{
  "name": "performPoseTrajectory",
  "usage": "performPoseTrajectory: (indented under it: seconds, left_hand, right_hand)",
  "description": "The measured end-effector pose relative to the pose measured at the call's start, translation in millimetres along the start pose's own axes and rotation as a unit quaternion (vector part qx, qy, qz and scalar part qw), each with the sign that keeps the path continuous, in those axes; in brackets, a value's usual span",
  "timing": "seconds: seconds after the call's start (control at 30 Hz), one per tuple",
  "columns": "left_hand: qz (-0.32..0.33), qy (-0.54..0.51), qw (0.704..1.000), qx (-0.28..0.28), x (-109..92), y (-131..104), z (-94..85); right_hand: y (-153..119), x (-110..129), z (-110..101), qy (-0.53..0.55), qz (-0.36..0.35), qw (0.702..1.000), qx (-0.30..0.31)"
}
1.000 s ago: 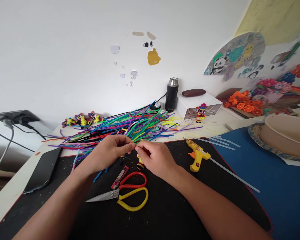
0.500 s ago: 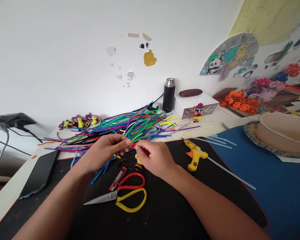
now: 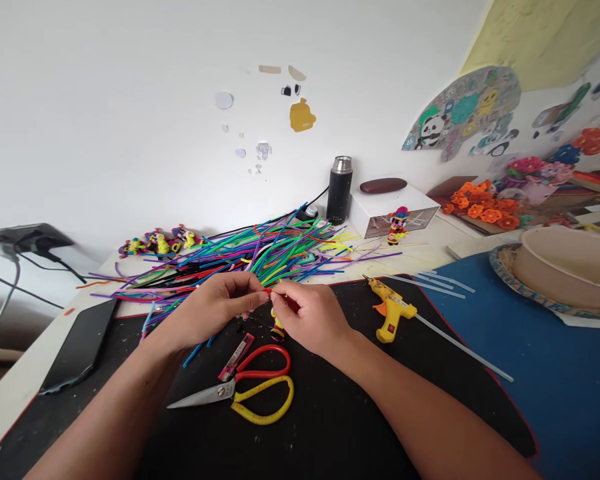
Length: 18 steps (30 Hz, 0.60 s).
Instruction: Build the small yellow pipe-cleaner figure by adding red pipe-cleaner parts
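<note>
My left hand [image 3: 220,305] and my right hand [image 3: 314,319] meet over the black mat, fingertips nearly touching. Both are closed in a pinch on a short red pipe cleaner [image 3: 292,304], mostly hidden by the fingers. Partly behind my right hand, a small yellow and black figure [image 3: 277,331] shows on the mat. Closer to me lie scissors [image 3: 223,392] with one red and one yellow handle, beside a narrow pink packet [image 3: 237,357]. Beyond my hands spreads a heap of coloured pipe cleaners [image 3: 280,257].
Right of my hands lies a yellow glue gun [image 3: 394,313] with a long glue stick in it. A dark phone [image 3: 80,347] rests at left. At the back stand a black flask [image 3: 339,193], a white box [image 3: 425,200] and a finished figure [image 3: 398,225]. A bowl [image 3: 570,267] sits far right.
My left fingertips have shifted slightly right and down, and have straightened along the red pipe cleaner. My right hand stays almost in place.
</note>
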<state>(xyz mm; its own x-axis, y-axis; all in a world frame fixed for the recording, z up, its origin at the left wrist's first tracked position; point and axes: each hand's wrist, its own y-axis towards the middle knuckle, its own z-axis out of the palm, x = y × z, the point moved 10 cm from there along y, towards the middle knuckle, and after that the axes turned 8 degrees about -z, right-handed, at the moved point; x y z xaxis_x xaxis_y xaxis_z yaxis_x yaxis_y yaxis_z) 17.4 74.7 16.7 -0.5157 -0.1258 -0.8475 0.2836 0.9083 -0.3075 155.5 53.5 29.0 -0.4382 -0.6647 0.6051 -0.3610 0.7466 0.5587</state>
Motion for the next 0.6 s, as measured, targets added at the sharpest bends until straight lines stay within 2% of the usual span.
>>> performPoseTrajectory:
  seconds: [0.17, 0.4, 0.5, 0.6]
  left_hand:
    - [-0.007, -0.083, 0.996, -0.028, 2.2, 2.4, 0.3]
    - [-0.034, -0.223, 0.973, -0.050, 10.2, 7.6, 8.9]
    - [-0.031, -0.226, 0.971, -0.072, 9.8, 7.7, 10.1]
    - [-0.019, -0.186, 0.978, -0.095, 7.1, 7.2, 9.3]
  right_hand:
    - [0.0, -0.4, 0.1, -0.001, 0.006, 1.000, -0.001]
    - [0.1, -1.1, -0.6, -0.016, 0.003, 1.000, 0.000]
    - [0.7, -4.0, -1.8, -0.029, 0.008, 1.000, -0.002]
    - [1.8, -6.6, -1.2, -0.034, 0.012, 0.999, 0.006]
